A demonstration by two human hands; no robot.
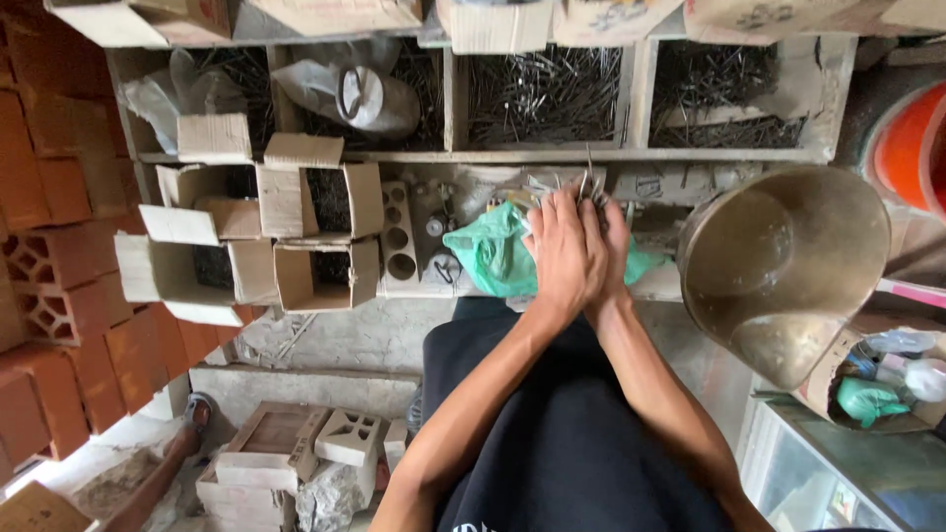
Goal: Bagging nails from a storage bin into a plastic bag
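Head view: a bundle of nails (589,187) is clasped between the left hand (559,251) and right hand (609,244), fingers closed tight so the loose points are kept together, above a green plastic bag (490,254). A brass scale pan (783,266) is hung just beside, near the nail compartments (544,96).

The right hand (613,258) is mostly covered by the left hand (562,254), so its grip cannot be judged. Only the tips of the nails (591,187) are seen, at twelve o'clock of the hands; the rest is hidden. The green bag (490,254) is partly concealed. The orange tub (912,148) is cut off at three o'clock.
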